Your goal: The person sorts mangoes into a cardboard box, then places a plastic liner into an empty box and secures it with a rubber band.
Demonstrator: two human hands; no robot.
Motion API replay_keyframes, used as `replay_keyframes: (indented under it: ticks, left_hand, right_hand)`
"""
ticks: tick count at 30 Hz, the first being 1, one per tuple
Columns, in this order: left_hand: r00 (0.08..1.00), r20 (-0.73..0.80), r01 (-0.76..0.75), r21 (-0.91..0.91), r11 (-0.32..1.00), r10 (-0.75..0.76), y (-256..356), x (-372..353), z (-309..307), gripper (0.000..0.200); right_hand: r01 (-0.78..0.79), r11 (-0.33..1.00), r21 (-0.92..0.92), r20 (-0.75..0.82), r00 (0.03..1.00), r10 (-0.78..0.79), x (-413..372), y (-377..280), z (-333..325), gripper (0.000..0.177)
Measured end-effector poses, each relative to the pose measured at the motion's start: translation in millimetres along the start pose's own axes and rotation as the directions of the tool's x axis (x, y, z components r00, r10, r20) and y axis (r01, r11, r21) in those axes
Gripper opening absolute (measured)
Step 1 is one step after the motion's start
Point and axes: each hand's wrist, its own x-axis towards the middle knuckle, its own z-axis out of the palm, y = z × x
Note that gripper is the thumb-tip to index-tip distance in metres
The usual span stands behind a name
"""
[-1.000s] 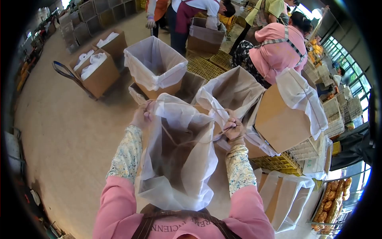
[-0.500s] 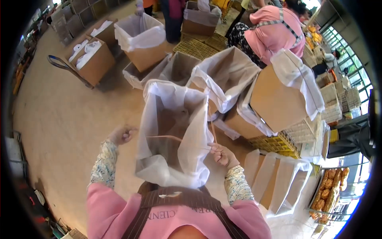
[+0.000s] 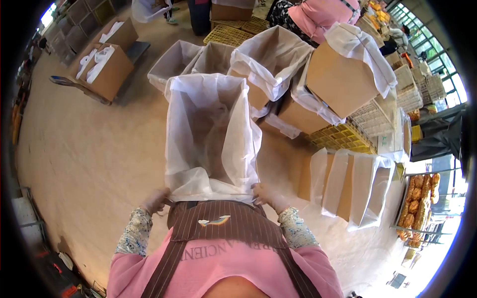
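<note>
Left hand [image 3: 155, 200] and right hand [image 3: 266, 194] each pinch the near hem of the plastic liner [image 3: 198, 185]. Step: cuffing it over 1 box [image 3: 211, 121]. Next likely needs an even downward tug.

Hands [image 3: 155, 200] [image 3: 266, 194] dropped; seemingly gripping liner [image 3: 208, 129]

Lined boxes [image 3: 271, 54] beyond; yellow crates [image 3: 343, 136] right; loaded trolley [image 3: 74, 85] left.
</note>
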Motion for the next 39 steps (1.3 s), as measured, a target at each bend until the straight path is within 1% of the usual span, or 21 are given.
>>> replay_keyframes:
  ticks: [2,3,5,6,7,8,9,12,15,16,19,21,24,27,29,31,33,34,36,37,39]
  left_hand:
    - [0.999,0.027,0.024,-0.075,0.997,-0.022,-1,10,3,0.02]
    - [0.999,0.028,0.028,-0.063,0.998,-0.026,0,13,0,0.02]
    - [0.996,0.079,-0.021,-0.145,0.989,0.032,3,24,-5,0.021]
    - [0.983,0.177,-0.013,-0.245,0.969,0.058,2,33,-11,0.021]
    - [0.978,0.166,-0.062,-0.341,0.938,0.125,-2,37,-13,0.021]
    - [0.964,0.208,-0.077,-0.372,0.925,0.164,-6,40,-15,0.018]
    - [0.946,0.246,-0.095,-0.407,0.909,0.209,-9,42,-17,0.015]
    - [0.953,0.244,-0.045,-0.474,0.879,0.181,-17,39,-8,0.01]
    - [0.95,0.182,-0.08,-0.644,0.761,0.255,-56,73,0,0.006]
    - [0.931,0.22,-0.005,-0.79,0.613,0.291,-65,84,3,0.011]
    - [0.948,0.191,0.042,-0.868,0.495,0.253,-76,115,8,0.012]
    - [0.954,0.158,-0.007,-0.836,0.548,0.254,-64,97,7,0.013]
    - [0.917,0.277,0.05,-0.792,0.609,0.285,-61,73,5,0.012]
    - [0.858,0.278,-0.087,-0.752,0.654,0.433,-56,41,16,0.011]
    - [0.858,0.11,-0.333,-0.625,0.706,0.502,-46,19,25,0.022]
    - [0.836,0.075,-0.427,-0.534,0.73,0.544,-60,40,27,0.029]
    - [0.812,0.043,-0.51,-0.433,0.744,0.582,-79,67,26,0.035]
    - [0.782,0.062,-0.546,-0.412,0.73,0.62,-88,80,24,0.043]
    - [0.749,0.083,-0.583,-0.389,0.713,0.658,-94,91,24,0.051]
    - [0.746,0.09,-0.591,-0.369,0.718,0.66,-92,93,23,0.05]
    - [0.742,0.104,-0.599,-0.343,0.724,0.663,-90,94,22,0.05]
  right_hand:
    - [0.04,0.975,-0.218,-0.018,0.999,-0.045,19,3,18,0.021]
    - [0.037,0.978,-0.207,-0.019,0.999,-0.042,27,9,18,0.021]
    - [0.481,0.823,-0.304,0.125,0.876,-0.466,33,14,15,0.022]
    - [0.28,0.95,0.139,0.015,0.958,-0.285,34,10,19,0.022]
    - [0.046,0.824,0.565,0.001,0.998,-0.057,29,2,27,0.023]
    - [0.107,0.734,0.671,0.043,0.982,-0.182,44,19,25,0.032]
    - [0.098,0.736,0.67,0.045,0.984,-0.172,43,26,25,0.032]
    - [0.06,0.443,0.894,0.136,0.908,-0.398,49,47,28,0.054]
    - [0.148,0.37,0.917,0.058,0.869,-0.492,42,55,49,0.058]
    - [0.146,0.379,0.914,0.063,0.87,-0.489,43,55,55,0.058]
    - [0.231,0.345,0.91,-0.012,0.846,-0.534,49,57,64,0.062]
    - [0.127,0.269,0.955,0.033,0.853,-0.522,63,67,56,0.064]
    - [0.255,0.434,0.864,0.009,0.855,-0.519,28,47,56,0.067]
    - [0.229,0.511,0.828,0.035,0.889,-0.456,27,54,51,0.073]
    - [0.276,0.54,0.795,0.011,0.884,-0.467,38,67,50,0.077]
    - [0.315,0.568,0.76,-0.008,0.879,-0.476,50,78,51,0.081]
    - [0.562,0.618,0.55,-0.211,0.809,-0.548,59,85,58,0.085]
    - [0.56,0.62,0.549,-0.207,0.81,-0.548,66,88,58,0.085]
    - [0.627,0.742,0.235,-0.382,0.762,-0.523,82,99,56,0.081]
    - [0.628,0.741,0.237,-0.384,0.761,-0.523,80,97,56,0.081]
    - [0.465,0.885,0.01,-0.416,0.807,-0.419,71,92,53,0.074]
